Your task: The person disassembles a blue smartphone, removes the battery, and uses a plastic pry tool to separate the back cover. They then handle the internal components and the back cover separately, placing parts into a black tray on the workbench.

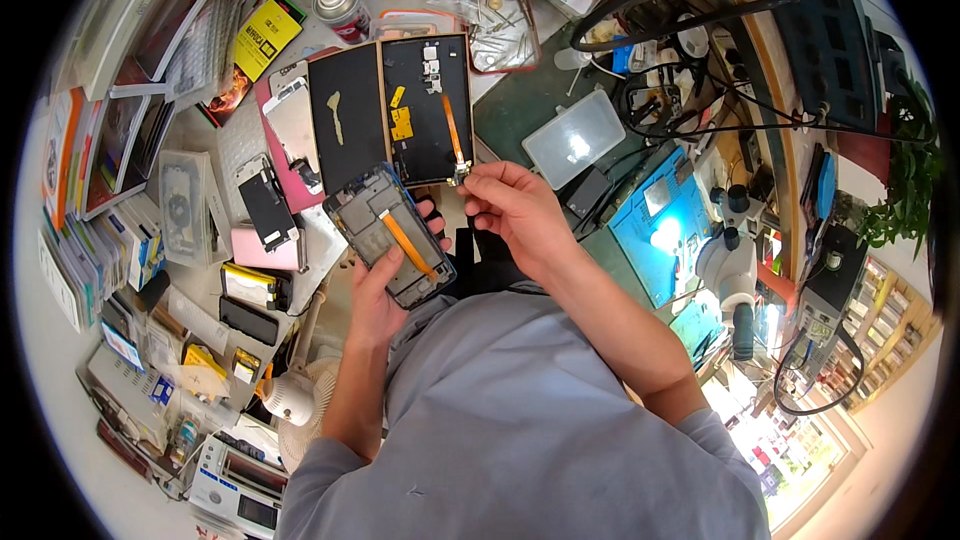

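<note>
My left hand grips an opened phone frame with a broad orange flex cable lying along it. My right hand pinches a small silvery connector board at the lower end of a narrow orange flex cable, over the right half of an open black box. That half also holds small metal pieces and yellow stickers. The box's left half carries a pale strip.
A red-rimmed tray of small tools, a spray can, a clear plastic case, a lit blue repair mat, a microscope and tangled black cables surround the work. Phone parts and stacked boxes crowd the left side.
</note>
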`<action>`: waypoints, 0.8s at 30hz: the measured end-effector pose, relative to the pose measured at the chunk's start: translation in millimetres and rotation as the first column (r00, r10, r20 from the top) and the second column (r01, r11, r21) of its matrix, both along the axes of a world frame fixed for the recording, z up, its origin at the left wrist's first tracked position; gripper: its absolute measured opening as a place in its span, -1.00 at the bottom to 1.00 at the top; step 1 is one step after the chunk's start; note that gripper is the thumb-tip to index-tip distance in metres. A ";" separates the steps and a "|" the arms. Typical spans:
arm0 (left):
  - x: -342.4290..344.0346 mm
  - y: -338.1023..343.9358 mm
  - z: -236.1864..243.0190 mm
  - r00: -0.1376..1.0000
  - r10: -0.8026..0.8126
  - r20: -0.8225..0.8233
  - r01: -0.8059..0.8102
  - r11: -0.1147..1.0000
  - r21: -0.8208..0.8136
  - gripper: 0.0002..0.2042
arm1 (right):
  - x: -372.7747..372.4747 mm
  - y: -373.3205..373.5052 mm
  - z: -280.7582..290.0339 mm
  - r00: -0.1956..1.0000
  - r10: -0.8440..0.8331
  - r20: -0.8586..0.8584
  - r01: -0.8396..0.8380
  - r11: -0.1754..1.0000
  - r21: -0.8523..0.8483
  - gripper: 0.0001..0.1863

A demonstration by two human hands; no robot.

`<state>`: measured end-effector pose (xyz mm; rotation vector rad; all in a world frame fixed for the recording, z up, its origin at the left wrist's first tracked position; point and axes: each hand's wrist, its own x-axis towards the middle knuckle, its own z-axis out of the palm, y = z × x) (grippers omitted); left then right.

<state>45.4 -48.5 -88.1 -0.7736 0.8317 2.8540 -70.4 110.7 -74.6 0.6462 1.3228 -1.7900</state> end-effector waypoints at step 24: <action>12.4 -1.0 -5.0 0.996 0.046 0.077 -0.045 0.999 -0.008 -0.50 | -56.0 -32.9 -49.1 0.278 0.752 -0.598 0.176 0.572 0.801 -0.79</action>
